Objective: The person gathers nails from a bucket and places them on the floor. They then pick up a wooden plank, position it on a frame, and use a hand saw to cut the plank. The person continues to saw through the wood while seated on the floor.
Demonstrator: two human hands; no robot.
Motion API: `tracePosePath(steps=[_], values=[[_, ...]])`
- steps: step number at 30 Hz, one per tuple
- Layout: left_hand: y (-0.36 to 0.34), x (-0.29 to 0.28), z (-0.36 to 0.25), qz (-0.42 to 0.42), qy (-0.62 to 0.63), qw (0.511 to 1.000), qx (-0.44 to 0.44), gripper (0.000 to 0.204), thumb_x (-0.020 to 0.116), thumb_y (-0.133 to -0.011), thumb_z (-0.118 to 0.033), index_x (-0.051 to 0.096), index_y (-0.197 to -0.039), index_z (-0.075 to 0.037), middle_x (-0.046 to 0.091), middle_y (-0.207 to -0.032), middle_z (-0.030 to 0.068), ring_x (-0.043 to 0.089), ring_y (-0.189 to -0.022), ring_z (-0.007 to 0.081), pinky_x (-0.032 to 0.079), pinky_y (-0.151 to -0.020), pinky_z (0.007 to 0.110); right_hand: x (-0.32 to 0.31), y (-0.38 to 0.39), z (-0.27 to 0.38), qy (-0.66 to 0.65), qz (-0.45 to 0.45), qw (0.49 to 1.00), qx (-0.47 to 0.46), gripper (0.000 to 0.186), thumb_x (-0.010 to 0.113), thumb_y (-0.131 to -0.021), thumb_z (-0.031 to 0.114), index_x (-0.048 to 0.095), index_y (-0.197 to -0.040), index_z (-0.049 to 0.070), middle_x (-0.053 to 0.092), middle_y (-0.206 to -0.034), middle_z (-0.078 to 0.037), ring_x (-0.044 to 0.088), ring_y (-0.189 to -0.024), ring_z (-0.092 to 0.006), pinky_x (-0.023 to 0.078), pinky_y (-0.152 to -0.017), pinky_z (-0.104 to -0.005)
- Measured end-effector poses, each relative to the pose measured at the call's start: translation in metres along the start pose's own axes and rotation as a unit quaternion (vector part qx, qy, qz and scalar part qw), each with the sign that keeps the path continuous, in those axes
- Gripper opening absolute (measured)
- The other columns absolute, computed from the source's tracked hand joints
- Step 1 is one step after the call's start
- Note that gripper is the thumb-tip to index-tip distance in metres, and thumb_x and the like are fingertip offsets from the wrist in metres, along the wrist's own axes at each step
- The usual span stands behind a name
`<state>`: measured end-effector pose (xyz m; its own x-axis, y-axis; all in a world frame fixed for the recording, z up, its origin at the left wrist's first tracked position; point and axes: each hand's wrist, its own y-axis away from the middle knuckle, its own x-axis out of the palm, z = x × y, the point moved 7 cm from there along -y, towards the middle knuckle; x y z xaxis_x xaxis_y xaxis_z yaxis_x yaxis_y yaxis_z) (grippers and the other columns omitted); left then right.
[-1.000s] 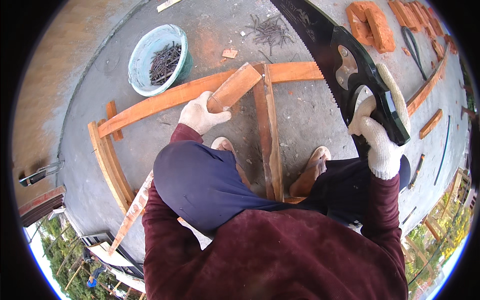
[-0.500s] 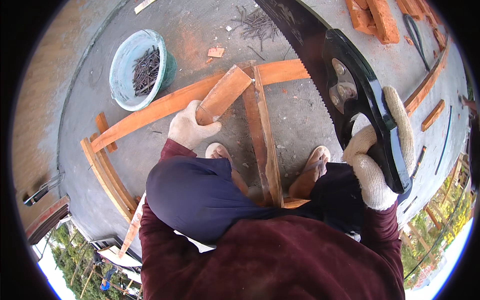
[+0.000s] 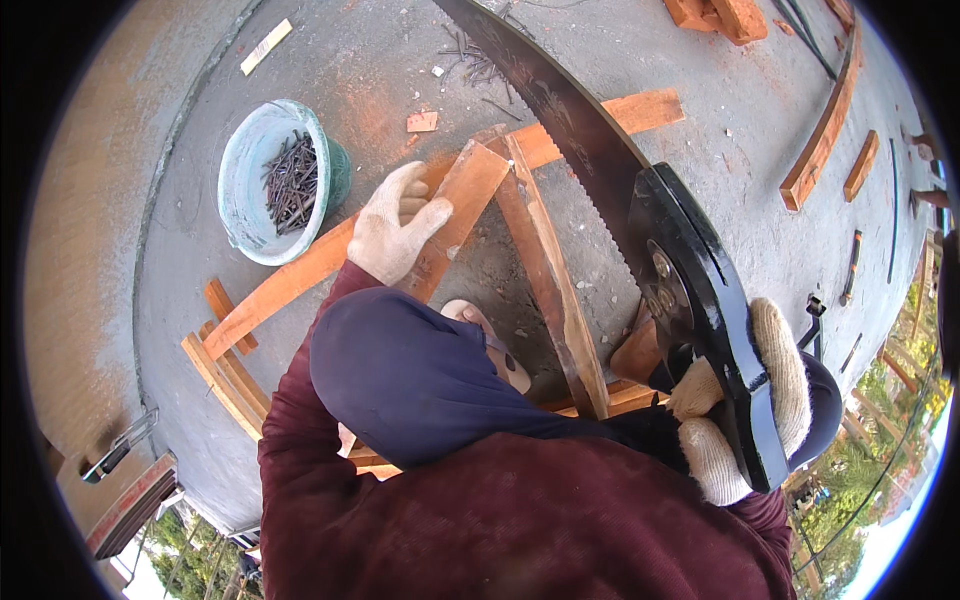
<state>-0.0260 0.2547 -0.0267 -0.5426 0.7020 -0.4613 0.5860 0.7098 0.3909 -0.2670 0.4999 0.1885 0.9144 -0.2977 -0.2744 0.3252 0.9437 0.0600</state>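
My right hand (image 3: 745, 400), in a cream knitted glove, is wrapped round the black handle of a hand saw (image 3: 695, 270). Its toothed dark blade (image 3: 560, 110) points up and left, raised over the timber. My left hand (image 3: 393, 225), gloved alike, has its fingers stretched out and its thumb apart. The thumb lies over or against the edge of a wooden plank (image 3: 465, 195); I cannot tell whether it touches. This plank slants across a long batten (image 3: 310, 265), its lower end hidden by my left leg. Beside it runs another slanting timber (image 3: 550, 270).
A pale green bucket (image 3: 235, 180) of nails stands at the left. Loose nails (image 3: 475, 65) are heaped at the far side. Short boards (image 3: 230, 385) lie at the left, and timber offcuts (image 3: 830, 130) at the right. A hammer-like tool (image 3: 815, 325) is near my right knee.
My left hand has let go of the plank's near end and opened, farther up beside it. My right hand has brought the saw lower and closer to me. The view has shifted somewhat.
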Motion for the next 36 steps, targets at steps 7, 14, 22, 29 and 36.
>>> tracePosePath(steps=[7, 14, 22, 29, 36], values=[[-0.043, 0.035, -0.005, 0.095, 0.189, 0.977, 0.016, 0.056, 0.058, -0.099, -0.029, 0.047, -0.145, 0.003, 0.06, -0.134, 0.0131, 0.055, -0.125, 0.0202, 0.042, -0.106, 0.032, 0.018, 0.045, -0.008, 0.045, -0.041, 0.997, -0.047, 0.088, 0.08, -0.081, 0.015, 0.032, -0.149, -0.012, 0.064, -0.083, -0.009, 0.064, -0.071, -0.0171, 0.053, -0.07, -0.0296], [-0.04, 0.039, 0.001, 0.13, 0.237, 0.963, 0.004, 0.056, 0.057, -0.101, -0.026, 0.044, -0.147, 0.004, 0.055, -0.141, 0.0122, 0.052, -0.129, 0.0197, 0.04, -0.108, 0.031, 0.04, 0.073, -0.025, 0.071, -0.01, 0.994, -0.086, 0.075, 0.074, -0.071, 0.011, 0.049, -0.138, -0.01, 0.07, -0.102, -0.018, 0.072, -0.086, -0.0305, 0.056, -0.082, -0.0337], [-0.039, 0.042, 0.005, 0.115, 0.259, 0.959, 0.012, 0.057, 0.055, -0.103, -0.028, 0.042, -0.148, 0.004, 0.052, -0.145, 0.0127, 0.048, -0.133, 0.0201, 0.033, -0.114, 0.031, 0.05, 0.09, -0.035, 0.021, 0.031, 0.997, -0.065, 0.069, 0.069, -0.07, 0.003, 0.05, -0.134, -0.012, 0.069, -0.09, -0.009, 0.069, -0.08, -0.0216, 0.054, -0.084, -0.0313], [-0.043, 0.038, 0.006, 0.082, 0.186, 0.979, 0.008, 0.057, 0.055, -0.103, -0.035, 0.048, -0.144, 0.004, 0.055, -0.143, 0.013, 0.049, -0.132, 0.0193, 0.035, -0.112, 0.03, 0.042, 0.093, -0.046, 0.066, 0.025, 0.994, -0.078, 0.074, 0.07, -0.068, 0.009, 0.049, -0.136, -0.01, 0.071, -0.097, -0.018, 0.072, -0.077, -0.0347, 0.058, -0.073, -0.0361], [-0.045, 0.026, 0.029, -0.016, 0.058, 0.998, -0.026, 0.063, 0.044, -0.106, -0.046, 0.05, -0.141, 0.006, 0.057, -0.14, 0.0139, 0.05, -0.13, 0.0199, 0.035, -0.112, 0.031, 0.039, 0.1, -0.039, 0.034, 0.034, 0.994, -0.097, 0.073, 0.069, -0.071, 0.005, 0.047, -0.14, -0.009, 0.07, -0.099, -0.019, 0.072, -0.082, -0.0304, 0.055, -0.079, -0.0332]])
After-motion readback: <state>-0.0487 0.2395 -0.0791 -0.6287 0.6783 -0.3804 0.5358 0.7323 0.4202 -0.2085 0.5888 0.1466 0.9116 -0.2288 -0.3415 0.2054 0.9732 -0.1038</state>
